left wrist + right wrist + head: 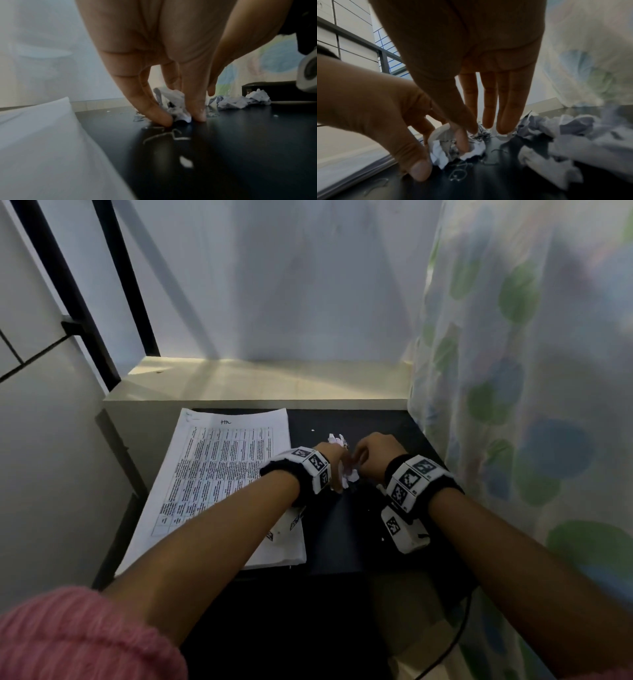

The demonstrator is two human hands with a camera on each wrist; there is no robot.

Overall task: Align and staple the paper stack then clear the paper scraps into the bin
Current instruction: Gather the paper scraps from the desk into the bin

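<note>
A pale plaster wall (274, 285) is lit softly above a cream ledge (260, 380). A sheer curtain with green and blue dots (520, 371) is hung at the right edge of the glossy black tabletop (342, 529).

Paper stack (219, 481) left on table (394, 426), scraps (337, 440) right (between both hands)

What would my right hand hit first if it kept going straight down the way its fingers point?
Most likely the crumpled paper scraps right under the right hand; its fingertips look nearly on them, with the black table just below.
</note>
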